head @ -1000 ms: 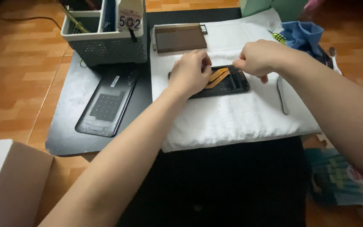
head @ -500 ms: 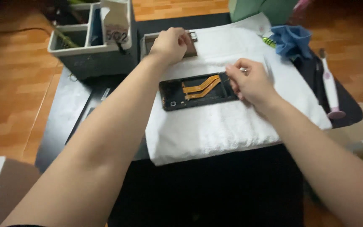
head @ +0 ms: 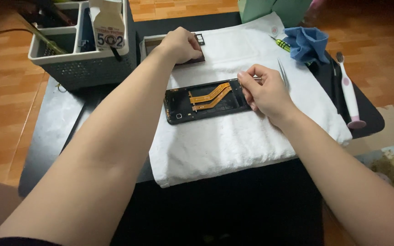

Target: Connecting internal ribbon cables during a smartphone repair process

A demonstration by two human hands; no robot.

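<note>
- Head view: the opened phone [head: 208,100] lies flat on a white towel [head: 233,141], probably to cushion it and catch small parts; the towel covers the dark counter [head: 55,132].
- The right hand [head: 263,93] sits at the phone's 3 o'clock end, touching it, fingers pinched shut on tweezers [head: 282,75] that point up toward 12.
- The left hand [head: 183,43] is at the phone's 11 o'clock, apart from it, curled down over a flat brown panel [head: 196,59], seemingly gripping it.
- A grey caddy [head: 83,68] stands at 10 o'clock, a blue cloth [head: 308,43] at 2, a toothbrush [head: 349,98] at 3.
</note>
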